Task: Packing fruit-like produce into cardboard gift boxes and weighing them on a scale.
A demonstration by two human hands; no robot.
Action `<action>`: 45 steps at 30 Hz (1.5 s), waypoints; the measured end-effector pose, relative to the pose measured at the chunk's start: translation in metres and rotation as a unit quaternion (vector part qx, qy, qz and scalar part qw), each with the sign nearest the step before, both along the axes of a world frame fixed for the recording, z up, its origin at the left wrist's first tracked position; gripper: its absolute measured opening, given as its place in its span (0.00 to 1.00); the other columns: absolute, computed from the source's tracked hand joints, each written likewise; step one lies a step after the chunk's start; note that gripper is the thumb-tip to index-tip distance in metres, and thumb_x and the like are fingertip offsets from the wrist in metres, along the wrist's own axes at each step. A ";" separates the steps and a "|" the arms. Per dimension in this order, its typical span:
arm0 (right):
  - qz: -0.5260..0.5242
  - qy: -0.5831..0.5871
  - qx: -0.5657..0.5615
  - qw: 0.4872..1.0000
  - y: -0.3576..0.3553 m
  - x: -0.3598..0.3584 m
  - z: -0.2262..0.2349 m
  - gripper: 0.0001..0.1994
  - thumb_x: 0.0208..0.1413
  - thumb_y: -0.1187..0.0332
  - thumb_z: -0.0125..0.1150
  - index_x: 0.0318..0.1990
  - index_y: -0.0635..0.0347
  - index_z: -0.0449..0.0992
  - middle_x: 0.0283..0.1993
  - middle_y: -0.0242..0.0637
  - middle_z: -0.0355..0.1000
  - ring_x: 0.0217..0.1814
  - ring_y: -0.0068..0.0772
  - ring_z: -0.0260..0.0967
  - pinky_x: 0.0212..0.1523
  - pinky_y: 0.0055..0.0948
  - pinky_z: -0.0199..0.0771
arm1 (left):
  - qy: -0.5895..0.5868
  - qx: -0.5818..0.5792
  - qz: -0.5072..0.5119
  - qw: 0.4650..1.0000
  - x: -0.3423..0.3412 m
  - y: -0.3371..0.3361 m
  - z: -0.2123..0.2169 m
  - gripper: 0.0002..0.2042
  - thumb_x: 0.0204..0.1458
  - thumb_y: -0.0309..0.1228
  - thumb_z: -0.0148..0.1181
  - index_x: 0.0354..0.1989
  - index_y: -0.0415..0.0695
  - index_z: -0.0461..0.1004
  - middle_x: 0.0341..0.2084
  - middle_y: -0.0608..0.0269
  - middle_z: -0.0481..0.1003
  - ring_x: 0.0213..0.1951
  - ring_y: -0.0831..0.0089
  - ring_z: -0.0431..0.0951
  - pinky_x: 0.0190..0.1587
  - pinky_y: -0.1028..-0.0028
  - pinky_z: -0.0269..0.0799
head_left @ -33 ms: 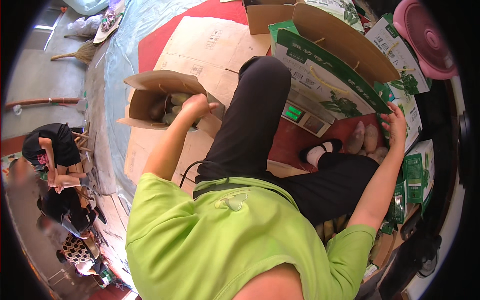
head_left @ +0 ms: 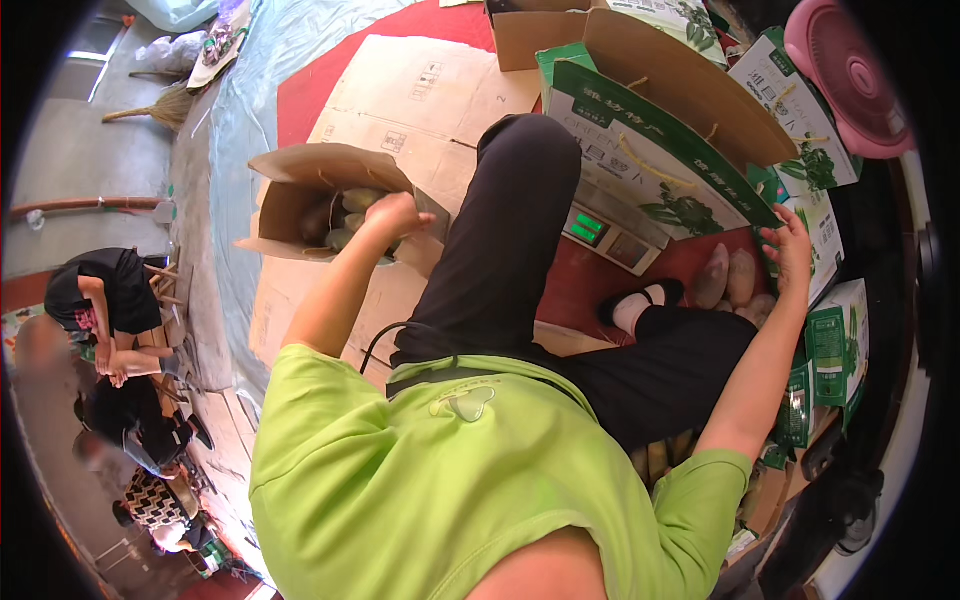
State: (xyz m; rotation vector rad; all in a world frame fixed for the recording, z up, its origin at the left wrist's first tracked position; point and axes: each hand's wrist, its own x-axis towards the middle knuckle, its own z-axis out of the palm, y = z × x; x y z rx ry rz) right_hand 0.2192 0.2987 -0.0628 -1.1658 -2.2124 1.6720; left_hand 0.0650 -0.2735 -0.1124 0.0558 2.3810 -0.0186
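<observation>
**Hands at Two Boxes**

The left hand (head_left: 392,215) is curled at the open top of a small brown box (head_left: 290,205). Green fruit (head_left: 352,200) lies inside that box, right by the hand. I cannot tell if the hand pinches a fruit. The brown box stands on flat cardboard (head_left: 420,85) on the floor. The right hand (head_left: 792,250) is spread, with its fingers touching the edge of a green box (head_left: 660,150). Brown fruit (head_left: 725,278) lies just below this hand. A scale (head_left: 610,232) sits near the bent knee.
</observation>
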 end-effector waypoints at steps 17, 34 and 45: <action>0.015 -0.001 0.000 1.000 0.000 0.001 -0.002 0.16 0.54 0.63 0.51 0.51 0.49 0.72 0.41 0.25 0.71 0.36 0.19 0.69 0.31 0.19 0.65 | -0.043 -0.112 -0.196 0.973 0.126 -0.125 -0.008 0.19 0.46 0.48 0.56 0.30 0.43 0.79 0.30 0.49 0.78 0.36 0.56 0.79 0.38 0.62 0.75; 0.010 -0.011 -0.008 1.000 -0.003 0.005 -0.007 0.15 0.54 0.67 0.50 0.50 0.47 0.71 0.37 0.26 0.73 0.33 0.17 0.69 0.28 0.19 0.65 | -0.036 -0.115 -0.174 0.977 0.249 -0.284 -0.009 0.14 0.40 0.43 0.60 0.29 0.47 0.77 0.30 0.55 0.78 0.36 0.57 0.77 0.39 0.60 0.72; 0.016 -0.047 0.000 0.999 -0.007 0.005 -0.001 0.05 0.55 0.66 0.51 0.37 0.51 0.69 0.41 0.28 0.73 0.36 0.19 0.70 0.31 0.23 0.67 | 0.608 -0.234 0.097 0.753 0.155 -0.293 0.053 0.24 0.43 0.42 0.61 0.51 0.50 0.69 0.42 0.49 0.74 0.45 0.50 0.73 0.47 0.52 0.67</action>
